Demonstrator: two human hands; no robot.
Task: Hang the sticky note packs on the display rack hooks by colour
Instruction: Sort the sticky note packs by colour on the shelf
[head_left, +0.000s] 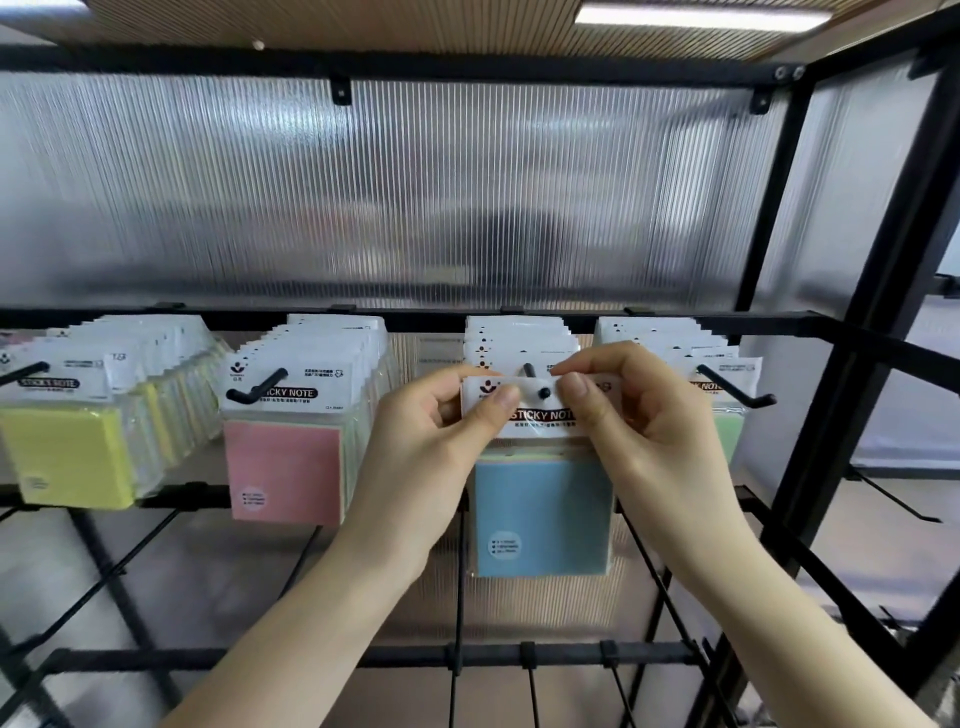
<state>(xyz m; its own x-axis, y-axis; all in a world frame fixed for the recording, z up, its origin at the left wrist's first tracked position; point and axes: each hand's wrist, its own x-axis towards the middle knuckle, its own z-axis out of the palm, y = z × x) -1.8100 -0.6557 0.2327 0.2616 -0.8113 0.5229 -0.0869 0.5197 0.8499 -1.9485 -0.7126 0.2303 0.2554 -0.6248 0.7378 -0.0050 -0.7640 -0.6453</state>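
Behind both hands (436, 415), blue pack's (543, 514) header (print half-hidden)

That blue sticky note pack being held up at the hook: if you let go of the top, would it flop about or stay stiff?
The blue pack probably stays fairly stiff low down, where the square pad fills the sleeve. Its white header, pinched by the left hand and right hand, looks thin and likely bends easily. The clear glossy wrapping may feel slippery. On the hook, it would probably swing.

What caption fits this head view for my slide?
Both hands, left hand and right hand, pinch a blue sticky note pack onto its hook.
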